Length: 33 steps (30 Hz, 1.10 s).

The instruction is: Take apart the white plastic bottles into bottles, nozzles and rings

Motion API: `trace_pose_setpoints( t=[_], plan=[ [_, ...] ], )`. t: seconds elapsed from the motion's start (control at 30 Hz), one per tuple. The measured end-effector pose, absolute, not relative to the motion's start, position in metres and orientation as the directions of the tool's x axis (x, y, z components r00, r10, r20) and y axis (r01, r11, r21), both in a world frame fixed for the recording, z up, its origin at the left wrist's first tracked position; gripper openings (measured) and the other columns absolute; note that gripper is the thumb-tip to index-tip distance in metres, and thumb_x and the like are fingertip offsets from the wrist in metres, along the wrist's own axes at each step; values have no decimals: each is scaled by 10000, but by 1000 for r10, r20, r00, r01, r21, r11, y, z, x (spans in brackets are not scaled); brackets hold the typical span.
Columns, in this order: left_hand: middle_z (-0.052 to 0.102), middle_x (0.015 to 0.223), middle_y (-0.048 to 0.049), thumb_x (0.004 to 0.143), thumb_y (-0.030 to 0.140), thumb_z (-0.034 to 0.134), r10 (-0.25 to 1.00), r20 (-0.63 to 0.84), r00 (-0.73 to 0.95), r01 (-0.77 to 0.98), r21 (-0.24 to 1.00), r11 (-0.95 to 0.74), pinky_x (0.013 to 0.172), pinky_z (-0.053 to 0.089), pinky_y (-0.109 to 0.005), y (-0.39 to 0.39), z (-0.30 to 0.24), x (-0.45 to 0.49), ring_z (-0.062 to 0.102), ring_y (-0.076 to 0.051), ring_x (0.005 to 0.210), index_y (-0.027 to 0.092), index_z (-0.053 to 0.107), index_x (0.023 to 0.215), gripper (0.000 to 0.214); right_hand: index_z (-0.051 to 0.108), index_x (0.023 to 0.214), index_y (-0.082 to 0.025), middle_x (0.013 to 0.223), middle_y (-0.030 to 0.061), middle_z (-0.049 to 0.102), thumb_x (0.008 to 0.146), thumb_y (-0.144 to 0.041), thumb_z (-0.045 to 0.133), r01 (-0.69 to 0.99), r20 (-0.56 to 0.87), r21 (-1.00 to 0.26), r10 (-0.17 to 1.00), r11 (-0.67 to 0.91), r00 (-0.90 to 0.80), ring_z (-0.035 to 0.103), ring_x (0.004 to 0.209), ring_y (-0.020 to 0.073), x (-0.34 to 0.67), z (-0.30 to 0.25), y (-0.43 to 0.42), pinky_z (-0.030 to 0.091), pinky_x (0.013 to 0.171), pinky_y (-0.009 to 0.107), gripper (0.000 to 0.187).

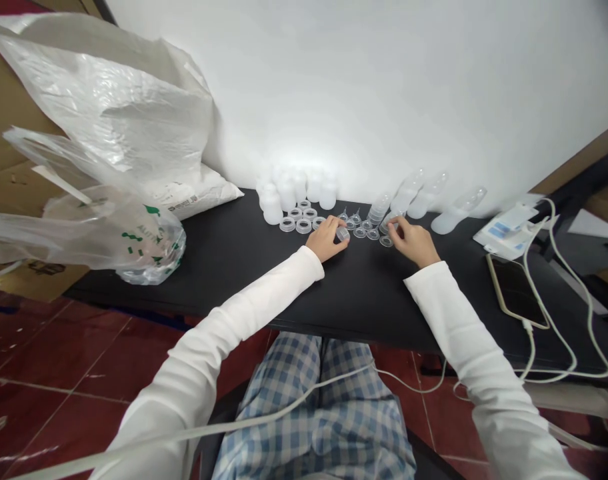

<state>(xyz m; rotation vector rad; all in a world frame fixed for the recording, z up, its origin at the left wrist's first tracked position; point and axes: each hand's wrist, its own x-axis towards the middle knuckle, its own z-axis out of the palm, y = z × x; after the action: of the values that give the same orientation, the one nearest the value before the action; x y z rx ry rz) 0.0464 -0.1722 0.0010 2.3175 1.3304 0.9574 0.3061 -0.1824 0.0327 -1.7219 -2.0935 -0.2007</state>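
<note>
My left hand (pixel 328 239) is closed around a small translucent collar ring (pixel 343 233) just above the black table. My right hand (pixel 413 241) has its fingertips pinched on a clear plastic cap (pixel 387 223), partly covered by the fingers. Between the hands lie several clear nipples (pixel 373 234), some with a thin upright tip. A stack of clear caps (pixel 379 208) leans behind them. Left of my left hand are several translucent screw rings (pixel 303 226), with white bottles (pixel 273 205) standing behind. Capped bottles (pixel 458 212) lie tilted near the wall on the right.
A plastic bag with green print (pixel 151 243) and a large white sack (pixel 129 100) take up the table's left side. At the right are a white box-like device (pixel 507 232), a phone (pixel 518 290) and white cables (pixel 591 303). One cable crosses my lap.
</note>
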Motion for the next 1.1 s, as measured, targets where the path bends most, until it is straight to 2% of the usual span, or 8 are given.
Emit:
trace_pose_setpoints(
  t=[0.13,0.27,0.33,0.43,0.6,0.77,0.93,1.1],
  plan=[
    [672,1162,-102,903,343,665,801,500,330,720,416,-556,1030,477,-425,-163,0,43,610,-270,1093,184,594,1106,267,672,956,-189,665,51,653,974,-367,428,966,547,-101,824,238,-146,547,581,197,308,29,-180,331,621,293,303],
    [679,1192,-123,947,318,603,798,565,211,776,400,-488,1026,471,-419,-145,-1,39,609,-282,1129,179,584,1160,255,629,844,-194,592,25,562,972,-347,420,964,672,-71,727,254,-142,468,564,185,312,24,-173,391,705,324,289],
    [682,1189,-123,956,272,573,804,573,158,804,398,-441,1014,476,-412,-137,0,37,612,-279,1140,190,577,1162,221,603,821,-198,619,27,552,971,-332,419,969,727,-83,679,234,-102,496,613,194,317,21,-168,406,750,344,273],
    [695,1137,-130,956,241,556,828,548,120,858,361,-364,985,475,-408,-128,1,37,621,-281,1106,191,578,1118,171,588,831,-196,793,90,607,965,-311,417,981,812,-121,583,152,10,569,804,247,330,17,-160,417,820,394,246],
    [703,1104,-160,954,299,559,866,494,76,928,282,-242,991,428,-443,-126,3,43,574,-338,1159,167,591,1071,180,604,1023,-156,1096,211,581,927,-263,429,965,872,-262,432,14,230,523,1036,327,358,13,-148,411,918,511,226],
    [685,1119,-195,929,285,557,867,497,-11,915,355,-192,1016,400,-493,-124,-1,47,555,-372,1180,143,592,1079,210,496,1250,-140,1295,307,469,845,-330,563,843,766,-517,359,-150,533,436,1170,411,373,4,-138,378,980,626,452],
    [639,1187,-237,905,283,563,870,491,-46,854,471,-221,1066,361,-549,-120,-7,47,520,-412,1253,133,595,1034,200,453,1264,-141,1313,304,466,750,-388,642,709,582,-650,421,-273,695,457,1222,472,380,-8,-128,385,1008,697,601],
    [642,1153,-230,915,300,532,851,523,-41,828,495,-264,1067,367,-572,-120,-11,43,523,-405,1239,151,589,1013,188,418,1192,-176,1287,274,527,729,-338,644,652,483,-699,479,-293,733,515,1261,442,386,-6,-126,401,1058,614,540]
  ],
)
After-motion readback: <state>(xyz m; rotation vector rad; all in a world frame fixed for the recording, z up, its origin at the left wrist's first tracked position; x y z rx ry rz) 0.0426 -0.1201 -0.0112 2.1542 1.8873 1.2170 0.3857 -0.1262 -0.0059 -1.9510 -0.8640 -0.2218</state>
